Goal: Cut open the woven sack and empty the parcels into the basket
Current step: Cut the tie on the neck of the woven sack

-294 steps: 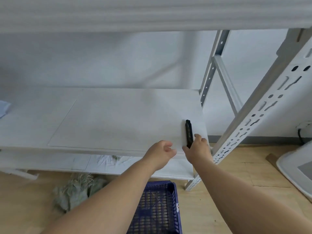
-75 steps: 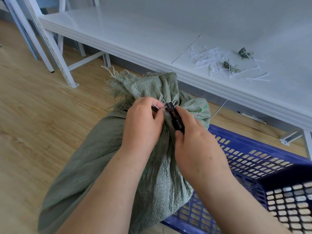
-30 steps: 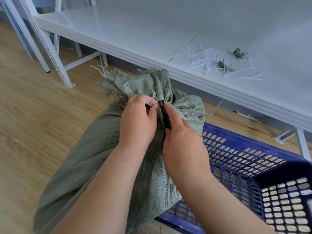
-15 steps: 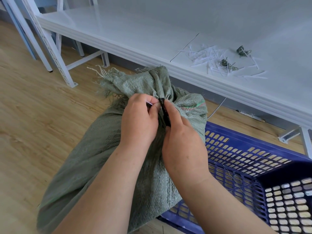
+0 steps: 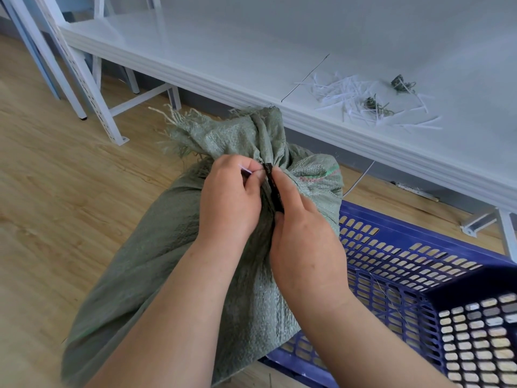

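A full grey-green woven sack [image 5: 167, 261] stands on the wooden floor, its lower right part resting in a blue perforated plastic basket [image 5: 419, 275]. The sack's neck [image 5: 260, 135] is bunched and tied shut, with a frayed flap above. My left hand [image 5: 229, 197] pinches a thin white tie strip [image 5: 246, 170] at the neck. My right hand [image 5: 302, 242] grips a slim black cutter [image 5: 272, 183], its tip set against the gathered neck beside the strip. The blade itself is hidden. No parcels show.
A low white shelf board [image 5: 335, 51] runs across the back, carrying white cut strips [image 5: 349, 99] and small green fibre knots [image 5: 372, 103]. White slotted rack posts [image 5: 92, 93] stand at the left. Wood floor [image 5: 56, 191] spreads to the left.
Both hands stay at the sack's neck; since a second ago the cutter tip has inched up to the tie. Earlier, my right hand took the cutter off a shelf.
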The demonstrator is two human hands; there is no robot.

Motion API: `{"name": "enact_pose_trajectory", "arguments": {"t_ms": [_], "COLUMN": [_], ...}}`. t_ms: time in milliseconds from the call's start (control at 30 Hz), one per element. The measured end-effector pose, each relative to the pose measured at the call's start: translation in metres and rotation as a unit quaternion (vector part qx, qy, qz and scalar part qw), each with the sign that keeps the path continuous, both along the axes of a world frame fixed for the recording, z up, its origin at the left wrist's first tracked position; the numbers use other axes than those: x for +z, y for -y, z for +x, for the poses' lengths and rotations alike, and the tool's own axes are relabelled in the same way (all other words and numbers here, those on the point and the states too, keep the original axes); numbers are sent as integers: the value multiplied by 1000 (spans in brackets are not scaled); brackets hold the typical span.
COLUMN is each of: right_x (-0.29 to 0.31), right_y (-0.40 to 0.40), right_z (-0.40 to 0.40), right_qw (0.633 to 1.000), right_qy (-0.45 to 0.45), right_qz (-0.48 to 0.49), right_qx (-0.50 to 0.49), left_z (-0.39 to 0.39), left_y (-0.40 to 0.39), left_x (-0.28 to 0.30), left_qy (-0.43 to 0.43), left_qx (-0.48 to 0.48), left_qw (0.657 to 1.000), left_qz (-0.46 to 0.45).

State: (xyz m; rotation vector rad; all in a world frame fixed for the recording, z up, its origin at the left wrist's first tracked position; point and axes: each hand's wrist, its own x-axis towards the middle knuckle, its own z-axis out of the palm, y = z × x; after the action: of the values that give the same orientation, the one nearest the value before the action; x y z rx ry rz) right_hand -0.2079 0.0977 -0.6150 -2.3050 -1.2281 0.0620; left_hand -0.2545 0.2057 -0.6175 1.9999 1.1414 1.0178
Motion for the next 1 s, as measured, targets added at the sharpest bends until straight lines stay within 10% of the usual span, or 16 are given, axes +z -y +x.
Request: {"name": "enact_pose_trajectory", "arguments": {"t_ms": [1000], "right_x": [-4], "right_y": [-10], "right_z": [-2], "right_qw": [999], "right_qy": [-34], "right_qz": [20], "right_qx": [-10], "left_z": [-3], "left_y": [2], "left_x": [3], "left_qy": [2], "left_qx": [5], "left_qw": [1000], "left_qz": [8]}}
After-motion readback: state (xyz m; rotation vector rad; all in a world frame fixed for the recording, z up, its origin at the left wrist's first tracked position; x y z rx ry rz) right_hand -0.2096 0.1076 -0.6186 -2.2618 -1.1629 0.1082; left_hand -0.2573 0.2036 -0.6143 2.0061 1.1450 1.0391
